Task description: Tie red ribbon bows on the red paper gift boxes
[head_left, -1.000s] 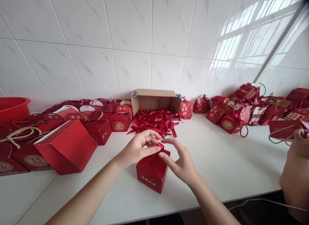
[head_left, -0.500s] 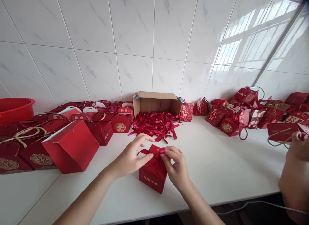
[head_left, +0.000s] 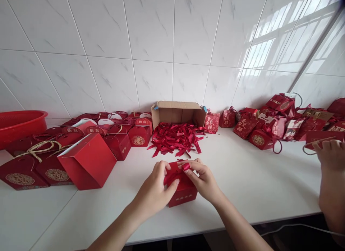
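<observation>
A small red gift box with pale lettering stands on the white table in front of me. My left hand is closed at the box's left top edge, its thumb lying across the lid and the fingers curled behind. Between the thumb and fingers of my right hand is pinched a red ribbon, held just above the lid. Both hands hide much of the box's top and most of the ribbon.
Loose red ribbons spill from a cardboard box at the wall. Red gift boxes crowd the left beside a red basin. More finished-looking boxes lie right, near another person's hand at a red box.
My left hand has gone from spread fingers to curled ones against the box. The box has turned so its lettered side faces me more squarely. My right hand still pinches the ribbon.
</observation>
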Available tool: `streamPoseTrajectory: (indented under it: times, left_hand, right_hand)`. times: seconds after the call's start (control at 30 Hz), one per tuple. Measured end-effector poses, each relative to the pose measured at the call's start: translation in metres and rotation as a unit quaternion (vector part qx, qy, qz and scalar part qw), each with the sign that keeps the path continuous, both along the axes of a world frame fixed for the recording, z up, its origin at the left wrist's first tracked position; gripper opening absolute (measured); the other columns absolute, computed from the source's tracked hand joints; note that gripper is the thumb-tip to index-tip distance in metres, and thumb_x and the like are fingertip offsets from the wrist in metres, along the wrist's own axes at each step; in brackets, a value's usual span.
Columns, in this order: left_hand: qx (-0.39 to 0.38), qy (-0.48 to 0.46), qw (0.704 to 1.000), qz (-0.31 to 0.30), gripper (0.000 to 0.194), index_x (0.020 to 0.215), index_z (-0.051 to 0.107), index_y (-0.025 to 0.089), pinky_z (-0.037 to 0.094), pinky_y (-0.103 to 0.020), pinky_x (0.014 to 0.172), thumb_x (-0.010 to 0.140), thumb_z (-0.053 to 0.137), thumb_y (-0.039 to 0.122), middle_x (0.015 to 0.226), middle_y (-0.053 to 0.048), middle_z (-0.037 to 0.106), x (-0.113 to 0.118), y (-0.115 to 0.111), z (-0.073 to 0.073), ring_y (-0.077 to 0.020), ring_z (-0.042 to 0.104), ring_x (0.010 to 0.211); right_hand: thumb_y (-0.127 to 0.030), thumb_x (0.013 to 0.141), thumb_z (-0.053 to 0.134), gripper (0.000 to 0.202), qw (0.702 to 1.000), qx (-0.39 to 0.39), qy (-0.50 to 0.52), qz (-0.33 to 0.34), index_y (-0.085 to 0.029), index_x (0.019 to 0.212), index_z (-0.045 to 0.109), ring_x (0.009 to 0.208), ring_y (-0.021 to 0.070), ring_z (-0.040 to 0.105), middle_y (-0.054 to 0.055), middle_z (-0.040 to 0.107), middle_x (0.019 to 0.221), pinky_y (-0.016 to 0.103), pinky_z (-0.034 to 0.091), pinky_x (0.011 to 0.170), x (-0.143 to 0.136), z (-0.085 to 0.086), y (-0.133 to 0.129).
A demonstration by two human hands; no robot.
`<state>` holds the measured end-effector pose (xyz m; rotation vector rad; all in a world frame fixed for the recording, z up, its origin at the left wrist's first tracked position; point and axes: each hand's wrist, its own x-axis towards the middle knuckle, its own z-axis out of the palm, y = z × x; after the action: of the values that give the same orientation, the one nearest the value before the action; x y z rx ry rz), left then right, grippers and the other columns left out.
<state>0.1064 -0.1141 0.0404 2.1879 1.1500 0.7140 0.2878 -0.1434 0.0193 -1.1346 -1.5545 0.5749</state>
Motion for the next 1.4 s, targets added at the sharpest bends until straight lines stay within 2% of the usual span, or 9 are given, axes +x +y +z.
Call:
streamPoseTrajectory:
  times: [0.2,0.4,0.57,0.7,0.77,0.97,1.1,1.23,1.4]
  left_hand:
    - [-0.058,-0.012,0.998,-0.012,0.031,0.073,0.043,0.022,0.04,-0.027,0.063,0.087,0.046,0.049,0.071,0.003,0.05,-0.003,0.018,-0.002,-0.0149,0.047,0.066]
    - [-0.051,0.017,0.998,-0.018,0.025,0.074,0.047,0.022,0.038,-0.026,0.062,0.086,0.048,0.044,0.07,0.004,0.053,0.001,0.017,0.006,-0.0145,0.046,0.065]
    - [-0.004,0.091,0.995,0.046,0.03,0.07,0.047,0.022,0.035,-0.027,0.057,0.08,0.054,0.049,0.067,0.003,0.054,0.007,0.015,0.013,-0.0153,0.047,0.061]
    - [0.024,0.128,0.989,0.064,0.039,0.059,0.046,0.02,0.029,-0.026,0.051,0.077,0.054,0.054,0.057,0.003,0.049,0.007,0.017,0.016,-0.0137,0.041,0.054]
    - [0.025,0.125,0.99,0.055,0.042,0.054,0.047,0.02,0.028,-0.026,0.049,0.077,0.054,0.054,0.053,0.003,0.047,0.005,0.018,0.016,-0.0135,0.039,0.052]
    - [-0.013,0.025,0.999,-0.044,0.03,0.065,0.061,0.022,0.045,-0.028,0.064,0.078,0.06,0.049,0.071,0.0,0.064,-0.008,0.025,0.02,-0.0187,0.058,0.069]
    - [0.035,0.025,0.991,-0.128,0.016,0.078,0.066,0.024,0.047,-0.028,0.072,0.083,0.057,0.036,0.084,-0.002,0.065,-0.015,0.026,0.042,-0.0192,0.06,0.078]
    - [0.122,0.1,0.969,-0.189,0.023,0.086,0.069,0.026,0.045,-0.027,0.069,0.086,0.047,0.023,0.09,-0.002,0.064,-0.003,0.025,0.071,-0.018,0.059,0.078]
    - [0.133,0.137,0.951,-0.242,0.029,0.082,0.071,0.027,0.045,-0.027,0.069,0.082,0.044,0.016,0.091,-0.001,0.066,0.031,0.042,0.088,-0.0192,0.06,0.081]
  right_hand:
    - [-0.04,0.091,0.054,0.023,0.994,-0.036,0.075,0.078,-0.028,0.089,0.073,0.097,0.0223,0.054,0.005,0.071,0.099,0.039,0.042,0.09,0.02,-0.013,-0.001]
    - [-0.038,0.091,0.055,0.021,0.985,-0.052,0.117,0.115,-0.027,0.084,0.071,0.1,0.0214,0.055,0.006,0.071,0.097,0.039,0.043,0.091,0.029,-0.026,-0.002]
    - [-0.039,0.095,0.047,0.027,0.993,-0.034,0.015,0.116,-0.025,0.091,0.07,0.092,0.0203,0.054,0.007,0.07,0.101,0.037,0.043,0.086,0.033,-0.009,-0.005]
    - [-0.037,0.095,0.045,0.029,0.977,-0.091,0.024,0.191,-0.02,0.091,0.068,0.088,0.0184,0.06,0.007,0.07,0.094,0.033,0.046,0.083,0.03,0.011,-0.005]
    - [-0.037,0.095,0.046,0.03,0.973,-0.129,0.041,0.189,-0.018,0.086,0.067,0.083,0.0172,0.061,0.006,0.069,0.088,0.03,0.047,0.076,0.026,0.018,-0.005]
    - [-0.027,0.089,0.047,0.03,0.987,-0.152,0.001,0.049,-0.017,0.064,0.06,0.057,0.0113,0.053,0.002,0.065,0.066,0.022,0.04,0.053,0.01,0.024,-0.004]
    - [-0.017,0.08,0.049,0.018,0.992,-0.126,-0.006,-0.011,-0.018,0.065,0.06,0.056,0.0131,0.057,0.0,0.065,0.06,0.024,0.044,0.056,0.001,0.021,-0.001]
    - [-0.012,0.075,0.049,0.016,0.993,-0.119,0.01,-0.006,-0.019,0.077,0.063,0.061,0.015,0.061,0.0,0.066,0.062,0.026,0.046,0.06,-0.002,0.02,0.004]
    - [-0.01,0.073,0.052,0.016,0.992,-0.095,-0.043,0.076,-0.017,0.062,0.06,0.056,0.0104,0.05,-0.003,0.059,0.06,0.021,0.039,0.052,0.006,0.026,0.004]
